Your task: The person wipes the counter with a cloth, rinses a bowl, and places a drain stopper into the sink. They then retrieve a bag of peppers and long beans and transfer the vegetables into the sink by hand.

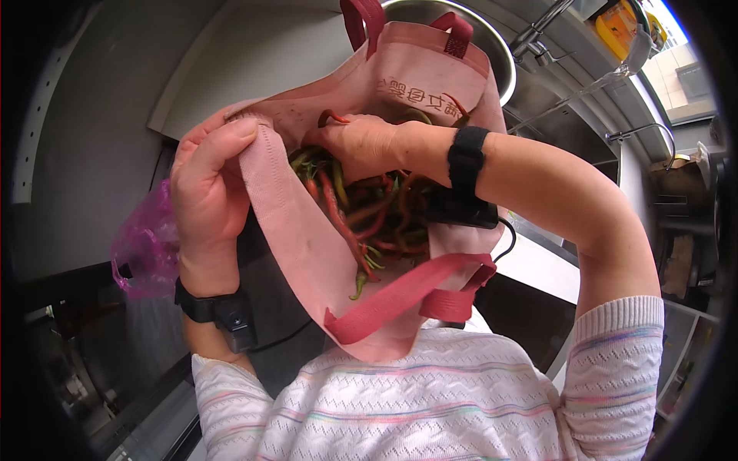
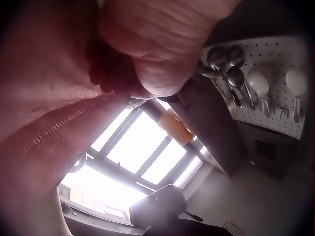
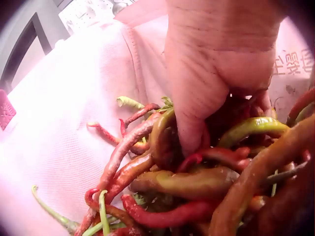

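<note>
White counter and steel bowl lie behind the bag of chillies.

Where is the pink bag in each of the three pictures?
Head view: the pink bag sits in the centre, its rim gripped by the left hand.
Left wrist view: the bag fills the left side.
Right wrist view: the bag shows pale behind the peppers, upper left.
Shared landmark: the lettering printed on the bag, in head and right wrist views.
</note>
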### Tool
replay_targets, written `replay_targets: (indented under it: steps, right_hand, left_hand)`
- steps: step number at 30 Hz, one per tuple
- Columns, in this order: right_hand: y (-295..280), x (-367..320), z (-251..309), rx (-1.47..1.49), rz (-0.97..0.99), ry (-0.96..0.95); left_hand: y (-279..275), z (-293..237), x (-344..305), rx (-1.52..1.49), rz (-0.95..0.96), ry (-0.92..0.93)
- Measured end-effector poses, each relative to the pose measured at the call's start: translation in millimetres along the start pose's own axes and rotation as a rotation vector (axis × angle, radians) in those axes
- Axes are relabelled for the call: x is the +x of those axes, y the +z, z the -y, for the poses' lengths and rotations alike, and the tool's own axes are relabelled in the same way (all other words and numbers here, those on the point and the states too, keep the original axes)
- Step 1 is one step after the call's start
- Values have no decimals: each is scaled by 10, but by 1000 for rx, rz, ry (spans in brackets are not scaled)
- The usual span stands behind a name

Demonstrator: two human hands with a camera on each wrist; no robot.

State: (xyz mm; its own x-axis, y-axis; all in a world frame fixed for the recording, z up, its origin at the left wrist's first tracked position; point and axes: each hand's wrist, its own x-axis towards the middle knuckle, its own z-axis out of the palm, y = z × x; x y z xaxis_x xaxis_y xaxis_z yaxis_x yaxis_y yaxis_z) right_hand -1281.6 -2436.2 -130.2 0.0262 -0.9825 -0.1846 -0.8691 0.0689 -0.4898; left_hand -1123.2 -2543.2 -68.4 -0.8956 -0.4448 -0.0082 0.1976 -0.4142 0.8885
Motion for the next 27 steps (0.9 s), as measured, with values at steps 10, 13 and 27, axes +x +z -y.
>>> replay_targets:
  steps: [10, 13, 27]
  right_hand:
    - [-488, -740, 98, -18, -380, -34]
    - [-669, -1024, 240, -40, -508, -39]
    - [-1594, -2959, -58, 325, -948, 319]
  left_hand:
    - [-158, -112, -220, 25, -60, 75]
    - [-78, -132, -189, 25, -62, 71]
    - [79, -104, -32, 36, 22, 50]
